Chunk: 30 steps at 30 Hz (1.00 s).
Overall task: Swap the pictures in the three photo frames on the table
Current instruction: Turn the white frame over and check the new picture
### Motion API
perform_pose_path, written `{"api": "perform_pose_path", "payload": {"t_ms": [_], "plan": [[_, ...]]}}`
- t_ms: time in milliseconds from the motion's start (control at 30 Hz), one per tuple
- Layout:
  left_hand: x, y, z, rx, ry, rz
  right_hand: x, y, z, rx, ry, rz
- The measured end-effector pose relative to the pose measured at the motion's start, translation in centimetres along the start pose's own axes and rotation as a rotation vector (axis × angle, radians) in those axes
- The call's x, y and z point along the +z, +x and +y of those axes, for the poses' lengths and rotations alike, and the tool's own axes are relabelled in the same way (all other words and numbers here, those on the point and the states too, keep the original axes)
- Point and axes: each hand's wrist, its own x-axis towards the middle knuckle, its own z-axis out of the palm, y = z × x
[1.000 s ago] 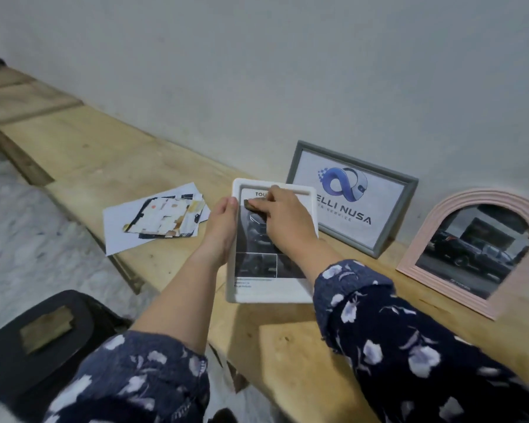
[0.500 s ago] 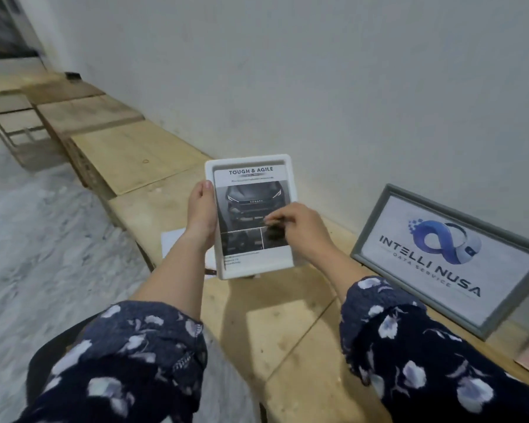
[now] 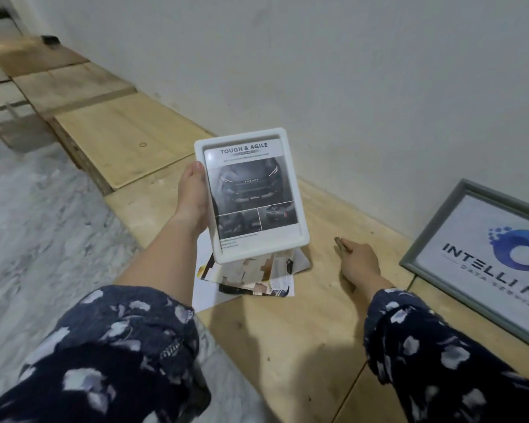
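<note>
Wall: pale grey plastered wall (image 3: pixel 348 71); it rises directly behind the bench and fills the upper part of the view.
Floor: grey-white marbled stone floor (image 3: pixel 43 239); it lies to the left of the bench, lower than it.
Bench: long light plywood table (image 3: pixel 287 346) set against the wall; several boards butt together, the seams showing as dark lines.
Sleeves: dark navy sleeves with a pale floral print (image 3: pixel 104 346); one covers each forearm to just below the elbow.
Grey frame: rectangular grey-edged photo frame (image 3: pixel 425 239) at the right, leaning back toward the wall; it carries a white print with a blue looped logo and the letters INTELLI; cut off by the picture's edge.
White frame: white rounded-corner plastic photo frame (image 3: pixel 300 239), held upright above the bench; it shows a car advert headed TOUGH & AGILE; its lower edge hangs over the paper pile.
Paper pile: loose stack of printed pictures on white sheets (image 3: pixel 257 279); flat on the bench, fanned unevenly.
Left hand: left hand (image 3: pixel 193 199); thumb on the white frame's left border, fingers hidden behind it, gripping it alone.
Right hand: right hand (image 3: pixel 359 261); lowered to the bench between the pile and the grey frame, fingers curled loosely, holding nothing visible.
</note>
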Motion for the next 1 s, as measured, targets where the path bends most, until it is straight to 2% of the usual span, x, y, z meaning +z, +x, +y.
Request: {"api": "perform_pose_path", "payload": {"t_ms": [133,200,267,333,400,467,600,700,733,1000], "plan": [[1.1,1.0,-0.5,-0.032,0.016,-0.036,0.1,-0.7,-0.2,-0.004,-0.356,-0.306],[2.2,0.9,-0.5,-0.036,0.033,-0.085,-1.1,-0.8,-1.5,-0.011,-0.338,-0.305],[4.0,-0.1,0.1,-0.031,0.043,-0.155,-3.0,-0.6,-3.2,-0.056,-0.183,-0.189],[6.1,-1.3,0.2,-0.033,0.034,-0.222,-5.5,-0.9,-5.0,-0.039,0.099,-0.091],[8.5,-2.1,-0.1,-0.050,-0.001,-0.289,-8.0,-1.8,-6.7,0.031,0.461,-0.094],[11.9,-3.9,-0.4,-0.056,-0.006,-0.381,-11.2,-3.8,-6.8,0.039,0.683,-0.032],[18.0,-7.7,-1.2,-0.046,-0.014,-0.539,-16.4,-7.2,-4.3,0.040,0.757,0.071],[23.9,-12.7,-2.0,-0.072,0.022,-0.778,-21.2,-10.3,1.0,0.064,0.804,0.279],[24.6,-13.0,-2.1,-0.068,0.052,-0.806,-21.7,-10.5,1.8,0.071,0.805,0.289],[34.0,-26.1,-4.0,-0.108,0.585,-1.283,-31.5,-19.3,15.1,0.172,0.878,0.592]]}}
